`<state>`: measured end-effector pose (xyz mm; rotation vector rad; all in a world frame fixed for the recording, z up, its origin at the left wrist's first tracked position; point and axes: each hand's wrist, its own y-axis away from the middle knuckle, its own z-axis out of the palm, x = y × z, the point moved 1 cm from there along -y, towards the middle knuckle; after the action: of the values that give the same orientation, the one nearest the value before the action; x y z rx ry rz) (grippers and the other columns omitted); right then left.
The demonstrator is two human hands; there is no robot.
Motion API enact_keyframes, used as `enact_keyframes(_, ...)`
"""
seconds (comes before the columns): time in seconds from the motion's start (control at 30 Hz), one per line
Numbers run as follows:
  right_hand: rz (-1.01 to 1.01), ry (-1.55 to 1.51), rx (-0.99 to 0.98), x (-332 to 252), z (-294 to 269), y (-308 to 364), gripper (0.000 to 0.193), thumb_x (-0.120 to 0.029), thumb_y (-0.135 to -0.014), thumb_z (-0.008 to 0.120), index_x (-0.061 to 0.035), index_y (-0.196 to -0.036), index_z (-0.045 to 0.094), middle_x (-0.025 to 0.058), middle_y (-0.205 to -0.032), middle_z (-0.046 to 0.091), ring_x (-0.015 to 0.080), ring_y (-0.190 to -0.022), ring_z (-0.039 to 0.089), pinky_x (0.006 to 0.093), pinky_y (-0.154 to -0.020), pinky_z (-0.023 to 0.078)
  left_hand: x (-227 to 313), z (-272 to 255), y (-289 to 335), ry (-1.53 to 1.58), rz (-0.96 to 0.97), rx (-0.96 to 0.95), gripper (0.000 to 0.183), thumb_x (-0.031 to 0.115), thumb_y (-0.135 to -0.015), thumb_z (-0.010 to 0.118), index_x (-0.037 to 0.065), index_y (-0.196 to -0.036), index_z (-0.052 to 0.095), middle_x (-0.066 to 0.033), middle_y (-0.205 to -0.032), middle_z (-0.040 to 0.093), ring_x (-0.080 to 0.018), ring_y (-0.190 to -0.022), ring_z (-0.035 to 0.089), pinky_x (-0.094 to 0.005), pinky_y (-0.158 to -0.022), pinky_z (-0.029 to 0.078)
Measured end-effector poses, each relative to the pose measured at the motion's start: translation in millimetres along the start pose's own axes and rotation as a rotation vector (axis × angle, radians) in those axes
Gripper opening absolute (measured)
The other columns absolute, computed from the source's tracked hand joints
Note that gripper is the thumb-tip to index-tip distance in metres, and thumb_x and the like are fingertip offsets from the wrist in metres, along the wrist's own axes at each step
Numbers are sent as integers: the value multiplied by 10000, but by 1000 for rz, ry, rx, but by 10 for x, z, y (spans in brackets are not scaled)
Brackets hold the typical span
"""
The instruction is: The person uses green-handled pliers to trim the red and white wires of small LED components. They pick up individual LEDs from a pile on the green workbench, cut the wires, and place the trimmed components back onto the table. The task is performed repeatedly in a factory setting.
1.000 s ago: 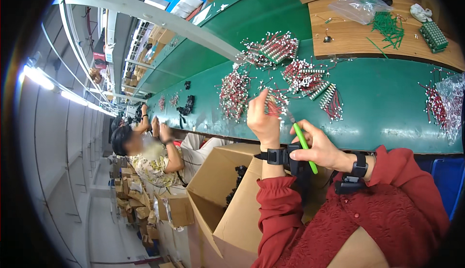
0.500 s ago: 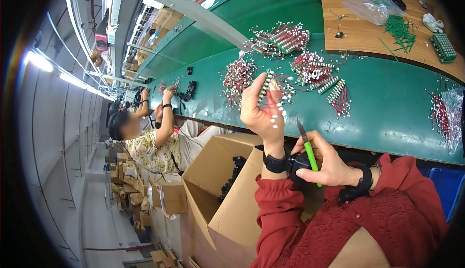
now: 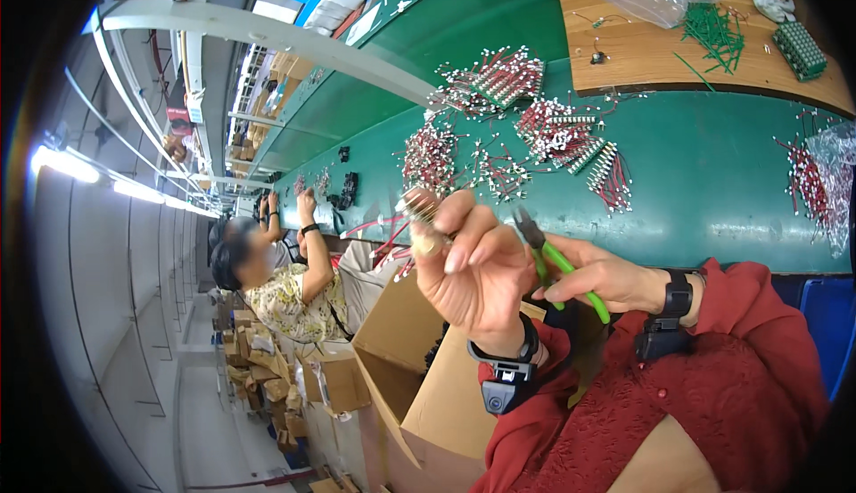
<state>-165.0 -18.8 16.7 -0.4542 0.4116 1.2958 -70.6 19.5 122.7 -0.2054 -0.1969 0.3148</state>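
At a green assembly bench (image 3: 713, 190), I hold my left hand (image 3: 468, 266) raised close before the camera, fingers closed around a small cylindrical part (image 3: 423, 221) pinched near the fingertips, its thin leads hard to make out. My right hand (image 3: 606, 279) is wrapped shut on the green handles of a pair of small cutters (image 3: 548, 257), whose dark tip points up toward the part and stands just beside it, not clearly touching. Whether the blades are parted, I cannot tell. To do the trim well, I judge it best to keep the part steady at the fingertips, bring the blades square to the lead and keep my fingers off the cutting line. An open cardboard box (image 3: 419, 386) sits below my wrists. Bundles of red-and-white wired connectors (image 3: 499, 83) lie scattered across the bench; beyond it, a wooden board (image 3: 642, 56) carries green wire pieces (image 3: 713, 29). A co-worker (image 3: 285, 288) is seated to my left.
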Motion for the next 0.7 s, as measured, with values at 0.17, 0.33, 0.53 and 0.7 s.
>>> enact_keyframes(0.17,-7,442,40,-99,90,48,333,-59,-727,605,-47,-1033,473,66,-887,573,147,-752,570,284,-658,455,-73,243,17,61,45,-87,217,122,-865,528,14,-1051,557,-43,-820,526,-103,-596,547,-249,-619,482)
enact_keyframes(0.33,-414,1871,307,-791,141,607,313,-114,-671,622,-67,-958,509,84,-797,501,257,-809,510,368,-697,367,6,215,32,76,30,-171,260,152,-858,563,85,-1109,559,-37,-850,526,-96,-617,531,-248,-605,445)
enact_keyframes(0.53,-179,2252,761,-969,-619,1397,375,-83,-628,673,-36,-969,524,107,-882,466,266,-885,459,394,-819,344,-87,-7,-119,-43,-18,-126,260,174,-864,562,127,-1120,561,-17,-852,519,-84,-651,518,-240,-611,445)
enact_keyframes(0.7,-254,2315,926,-1022,-568,1483,469,-163,-599,722,-30,-1003,526,129,-965,482,291,-958,458,417,-862,345,-262,-92,-320,129,-120,-98,299,162,-746,689,161,-1040,628,3,-1010,534,-96,-788,507,-241,-684,455)
